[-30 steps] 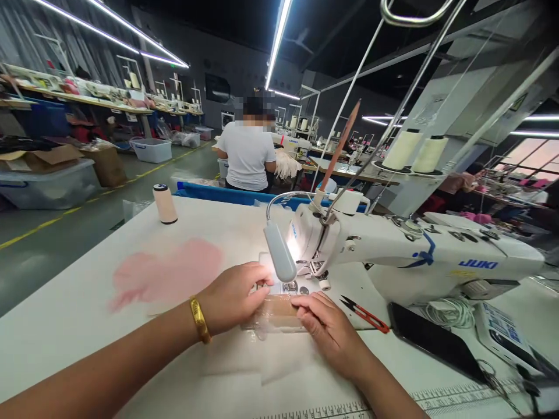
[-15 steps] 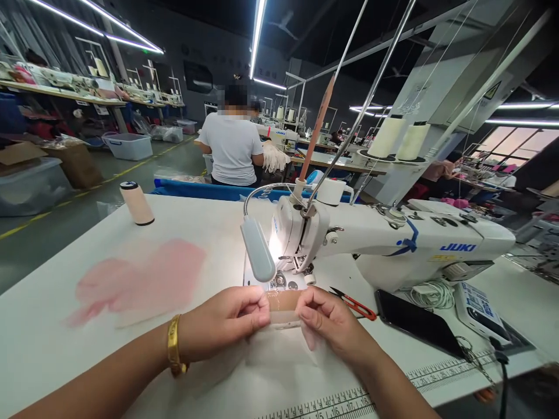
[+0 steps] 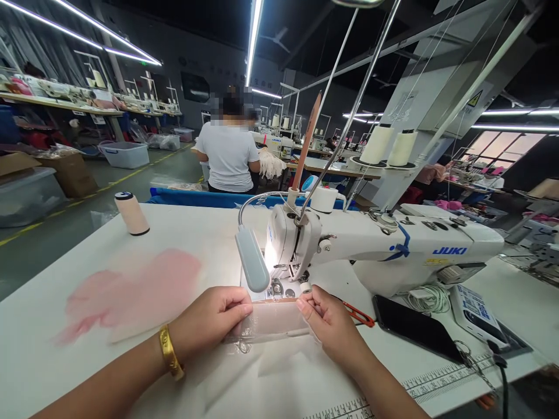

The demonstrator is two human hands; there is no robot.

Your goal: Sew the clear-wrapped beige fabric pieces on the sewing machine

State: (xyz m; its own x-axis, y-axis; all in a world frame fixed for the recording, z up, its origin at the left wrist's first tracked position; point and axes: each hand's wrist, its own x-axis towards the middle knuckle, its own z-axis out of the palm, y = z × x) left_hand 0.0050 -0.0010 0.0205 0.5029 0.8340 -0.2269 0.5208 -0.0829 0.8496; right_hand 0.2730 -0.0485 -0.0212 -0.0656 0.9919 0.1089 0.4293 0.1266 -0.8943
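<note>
Two sides of a sheer strip of cloth (image 3: 277,320) are pinched, one by the left hand (image 3: 218,314), the other by the right hand (image 3: 329,323). On each, the thumb is closed toward the forefinger with cloth caught between; the other fingers are curled in. The strip is held between the hands, above the table (image 3: 187,224) and just on the near side of the sewing machine (image 3: 283,238), its long axis running left to right. The machine's foot (image 3: 289,269) is set beyond the far edge, closer to the right fingertips than to the left ones. The cloth is coloured a pale, milky pink, edged with a thin brown band on the far side and marked by glossy wrinkles near the left hand. Whether the near edge is rested on the table cannot be told.
</note>
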